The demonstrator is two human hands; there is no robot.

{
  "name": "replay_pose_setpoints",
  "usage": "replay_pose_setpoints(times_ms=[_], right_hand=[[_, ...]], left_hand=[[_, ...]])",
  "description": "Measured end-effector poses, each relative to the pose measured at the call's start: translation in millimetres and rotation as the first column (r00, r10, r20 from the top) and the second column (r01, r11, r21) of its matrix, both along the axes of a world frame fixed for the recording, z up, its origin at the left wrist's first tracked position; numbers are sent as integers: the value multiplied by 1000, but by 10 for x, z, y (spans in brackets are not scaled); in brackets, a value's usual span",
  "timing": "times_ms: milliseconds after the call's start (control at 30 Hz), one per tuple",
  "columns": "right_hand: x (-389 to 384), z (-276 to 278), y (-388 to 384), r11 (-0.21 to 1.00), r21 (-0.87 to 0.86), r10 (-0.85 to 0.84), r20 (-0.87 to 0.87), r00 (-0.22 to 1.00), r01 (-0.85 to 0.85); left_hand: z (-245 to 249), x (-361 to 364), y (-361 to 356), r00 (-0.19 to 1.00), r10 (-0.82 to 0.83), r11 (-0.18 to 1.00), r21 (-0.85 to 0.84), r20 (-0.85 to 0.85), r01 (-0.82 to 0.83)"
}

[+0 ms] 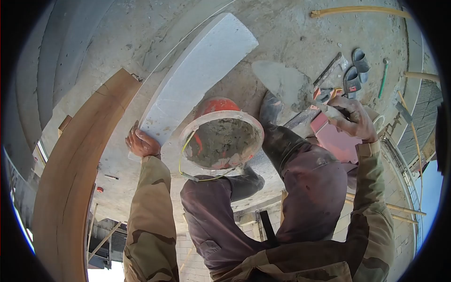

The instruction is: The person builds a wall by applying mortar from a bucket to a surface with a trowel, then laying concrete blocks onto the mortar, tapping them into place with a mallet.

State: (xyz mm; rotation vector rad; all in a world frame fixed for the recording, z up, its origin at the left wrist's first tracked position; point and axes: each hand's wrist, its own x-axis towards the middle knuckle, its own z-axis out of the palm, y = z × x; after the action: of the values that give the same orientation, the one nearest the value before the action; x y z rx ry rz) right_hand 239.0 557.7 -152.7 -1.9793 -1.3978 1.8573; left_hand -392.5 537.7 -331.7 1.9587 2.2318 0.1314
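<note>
My left hand (142, 141) rests on the lower end of a long pale block (202, 70), its fingers curled at the edge. On the right my right hand (352, 118) is closed round something near a grey trowel-like blade that points toward a patch of wet mortar (286, 82); its handle is hidden. Just below that hand lies a pink box-like object (331, 136). Between my knees stands a red bucket (218, 104) with a mortar-crusted rim, holding grey mortar (223, 141). A yellow-green handle (180, 157) hangs at its side.
A curved wooden board (80, 169) stands along the left. Dark slippers (351, 80), a green-handled tool (383, 77) and a long dark bar (327, 69) lie at the upper right. A hammer-like tool (404, 113) is at the far right. Bamboo poles cross below.
</note>
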Motion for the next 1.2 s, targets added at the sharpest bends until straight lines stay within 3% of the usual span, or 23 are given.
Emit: replay_pose_setpoints(times_ms=[33, 67, 100, 167, 233, 300, 367, 467, 600, 700, 767, 833, 900, 1033, 1100, 1200], right_hand=[[-130, 174, 218, 1000, -14, -9, -7, 1000, 9], [-291, 299, 457, 958, 20, 286, -60, 956, -286], [-497, 334, 572, 831, 72, 556, -100, 825, -552], [-1009, 217, 570, 796, 36, 604, -128, 787, -605], [-1464, -22, 341, 596, -158, 779, -125, 615, -787], [-1787, -284, -147, 619, -50, 785, 55, 617, -784], [-2019, -589, -562, 617, 40, 779, 115, 617, -786], [-2305, -665, -733, 529, 116, 839, 73, 539, -840], [-2596, -709, -1282, 575, 65, 808, 114, 579, -816], [-2714, -570, -1533, 625, -39, 779, -28, 626, -779], [-2780, -404, -1588, 765, -116, 625, -105, 773, -634], [-2784, -302, -1606, 776, -37, 616, -172, 769, -630], [-2790, -263, -1588, 831, -263, 476, -120, 871, -490], [-2574, -395, -1643, 881, -143, 422, -190, 887, -450], [-2429, -368, -1482, 781, -541, 128, -349, 928, -311], [-2096, -406, -1380, 763, -588, -42, -459, 887, -268]], left_hand=[[-3, 2, 3, 1000, -4, 1000, 4, 4, 3], [4, 4, -3, 1000, -2, 1000, 9, 7, 2], [-5, -2, -11, 1000, -6, 1000, -4, 1, 6], [-6, -10, -7, 1000, -16, 1000, 12, 5, 16], [-18, -36, -29, 1000, 8, 1000, -11, -10, -8], [5, -17, -39, 998, 50, 998, -45, -29, -51], [-4, -20, -51, 998, 52, 998, -41, -34, -53], [-5, -19, -48, 998, 54, 998, -30, -38, -55], [-17, -65, -68, 998, 68, 995, -68, 2, -68], [-60, -62, -88, 996, 86, 994, -70, -25, -87], [-57, -70, -112, 994, 98, 994, -53, -47, -101], [-47, -58, -97, 995, 91, 994, -56, -37, -93], [-34, -53, -102, 994, 91, 995, -41, -53, -93], [13, -20, -76, 995, 75, 996, -43, -68, -78], [61, -9, -56, 998, 62, 997, -46, -22, -62], [54, -4, -50, 998, 64, 998, -22, -10, -64]])
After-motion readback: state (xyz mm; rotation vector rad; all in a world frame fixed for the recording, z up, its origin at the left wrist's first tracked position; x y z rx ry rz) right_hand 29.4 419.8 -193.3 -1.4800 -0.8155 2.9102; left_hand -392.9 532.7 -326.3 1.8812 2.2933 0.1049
